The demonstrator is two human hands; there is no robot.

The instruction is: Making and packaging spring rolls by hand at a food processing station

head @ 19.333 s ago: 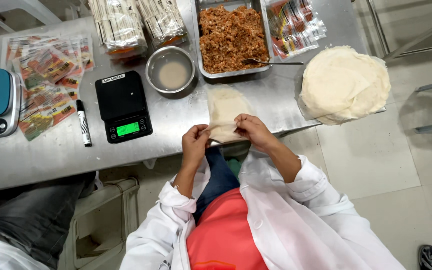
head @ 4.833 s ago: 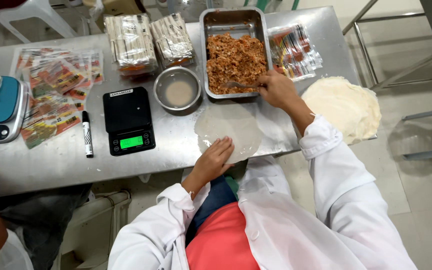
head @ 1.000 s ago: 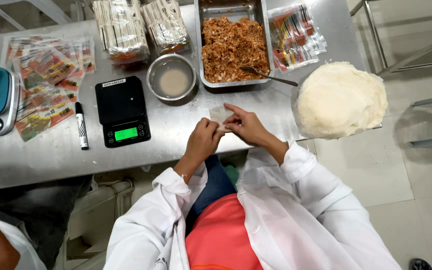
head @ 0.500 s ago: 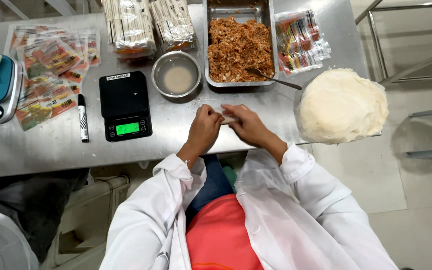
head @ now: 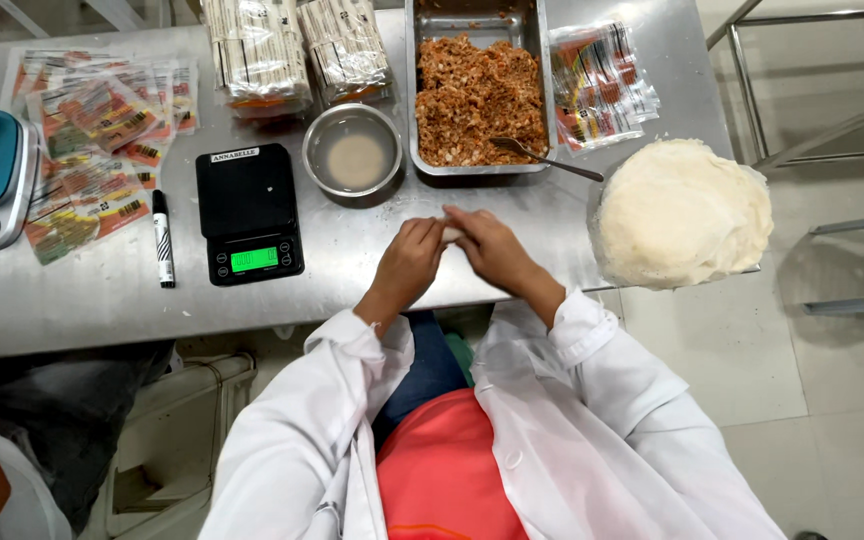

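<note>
A small pale roll (head: 451,233) lies on the steel table (head: 102,290), near its front edge, mostly hidden between both hands. The left hand (head: 410,262) and right hand (head: 489,248) meet over it, fingers curled together and pinching its ends. Just behind stand a metal bowl (head: 354,155) and a tray (head: 422,90) of brown filling with a spoon (head: 542,158). A black scale (head: 248,212) sits to the left, a stack of wrappers (head: 680,212) to the right.
</note>
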